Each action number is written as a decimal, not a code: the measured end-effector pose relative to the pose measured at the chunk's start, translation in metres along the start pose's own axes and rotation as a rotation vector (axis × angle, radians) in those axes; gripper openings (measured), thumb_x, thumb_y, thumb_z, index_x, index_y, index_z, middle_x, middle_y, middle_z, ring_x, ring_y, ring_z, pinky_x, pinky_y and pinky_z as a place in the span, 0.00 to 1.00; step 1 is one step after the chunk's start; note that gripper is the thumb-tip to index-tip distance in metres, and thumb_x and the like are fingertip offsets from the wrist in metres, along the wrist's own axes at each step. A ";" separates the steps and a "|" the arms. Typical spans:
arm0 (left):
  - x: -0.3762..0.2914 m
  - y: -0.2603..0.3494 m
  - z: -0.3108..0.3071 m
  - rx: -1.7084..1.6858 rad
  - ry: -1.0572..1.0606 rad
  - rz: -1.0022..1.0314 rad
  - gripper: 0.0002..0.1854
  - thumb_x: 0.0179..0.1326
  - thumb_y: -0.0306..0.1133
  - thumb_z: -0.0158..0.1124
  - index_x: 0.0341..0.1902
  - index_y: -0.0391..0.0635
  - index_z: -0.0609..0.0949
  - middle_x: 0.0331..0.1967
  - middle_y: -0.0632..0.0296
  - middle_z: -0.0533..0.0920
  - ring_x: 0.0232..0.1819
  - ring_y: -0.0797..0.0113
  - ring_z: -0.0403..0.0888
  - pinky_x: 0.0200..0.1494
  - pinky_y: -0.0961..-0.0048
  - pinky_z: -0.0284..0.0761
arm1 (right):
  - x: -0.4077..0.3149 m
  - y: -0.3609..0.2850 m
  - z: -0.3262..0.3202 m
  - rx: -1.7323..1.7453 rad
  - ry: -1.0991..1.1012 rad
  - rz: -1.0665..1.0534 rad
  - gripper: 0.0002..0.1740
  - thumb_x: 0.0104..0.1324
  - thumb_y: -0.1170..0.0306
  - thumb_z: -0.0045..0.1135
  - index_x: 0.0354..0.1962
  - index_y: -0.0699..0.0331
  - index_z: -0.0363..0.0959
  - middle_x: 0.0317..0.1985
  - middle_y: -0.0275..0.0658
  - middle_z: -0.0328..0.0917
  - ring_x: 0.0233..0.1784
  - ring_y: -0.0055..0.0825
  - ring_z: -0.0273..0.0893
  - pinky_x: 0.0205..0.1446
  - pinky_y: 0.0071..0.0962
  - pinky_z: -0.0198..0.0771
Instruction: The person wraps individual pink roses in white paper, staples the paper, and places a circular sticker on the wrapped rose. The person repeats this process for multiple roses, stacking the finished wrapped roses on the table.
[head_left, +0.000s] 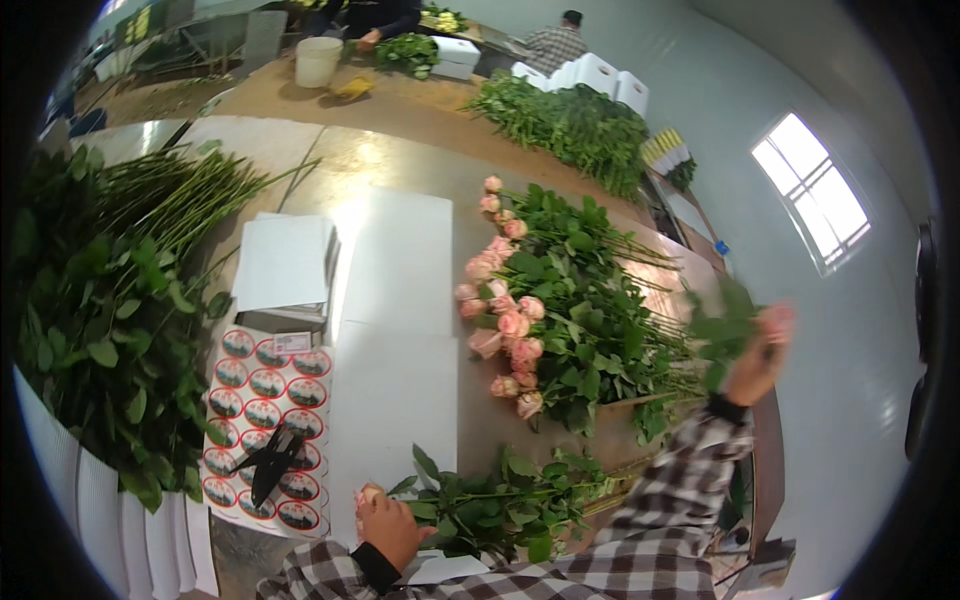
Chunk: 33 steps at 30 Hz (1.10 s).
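My left hand (394, 531) is at the table's near edge, closed around the heads of pink roses (366, 501). Their leafy stems (510, 499) stretch to the right across the table. Raised at the far right, my right hand (750, 375) grips a leafy rose stem (721, 322); motion blurs it, and a pink patch at its top may be a bloom or fingers. Between the hands and farther out lies a row of cut pink roses (514, 324), blooms facing left. White cardboard sheets (397, 360) lie left of those blooms.
Black-handled shears or a similar tool (274, 461) rest on a sheet of round printed labels (262, 382). Behind are stacked white cards (281, 262). Heaped leafy stems (97, 322) fill the left side. Across the table stand a bucket (318, 61), more greenery (562, 135) and two people.
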<state>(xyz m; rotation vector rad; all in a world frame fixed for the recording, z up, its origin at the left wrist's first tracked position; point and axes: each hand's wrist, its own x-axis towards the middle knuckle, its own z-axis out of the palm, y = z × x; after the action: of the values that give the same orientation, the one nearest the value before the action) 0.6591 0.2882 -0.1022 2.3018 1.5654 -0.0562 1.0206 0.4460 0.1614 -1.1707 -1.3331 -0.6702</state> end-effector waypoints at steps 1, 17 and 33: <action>0.000 0.000 -0.001 -0.012 0.021 -0.005 0.32 0.45 0.62 0.56 0.25 0.39 0.78 0.25 0.53 0.77 0.42 0.55 0.69 0.44 0.57 0.61 | 0.028 -0.005 -0.010 -0.176 0.095 -0.283 0.13 0.68 0.72 0.42 0.47 0.68 0.67 0.41 0.34 0.71 0.34 0.19 0.68 0.39 0.19 0.65; 0.001 0.012 -0.011 -0.034 -0.071 -0.157 0.30 0.50 0.56 0.55 0.38 0.36 0.78 0.36 0.51 0.76 0.47 0.51 0.68 0.50 0.52 0.58 | -0.311 -0.165 0.097 0.578 -2.204 0.033 0.09 0.62 0.68 0.47 0.36 0.65 0.63 0.25 0.53 0.71 0.30 0.54 0.68 0.30 0.44 0.61; 0.009 0.007 -0.011 -0.207 0.116 -0.233 0.31 0.47 0.55 0.60 0.42 0.39 0.71 0.48 0.47 0.69 0.36 0.54 0.72 0.38 0.62 0.69 | -0.371 -0.141 0.085 0.666 -2.088 -0.114 0.13 0.59 0.64 0.49 0.42 0.58 0.69 0.35 0.47 0.74 0.36 0.45 0.73 0.38 0.36 0.67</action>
<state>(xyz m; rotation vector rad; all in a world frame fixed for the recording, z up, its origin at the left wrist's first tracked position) 0.6665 0.2976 -0.0918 1.9887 1.7993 0.1759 0.7923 0.3888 -0.1697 -0.9644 -2.8623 1.4093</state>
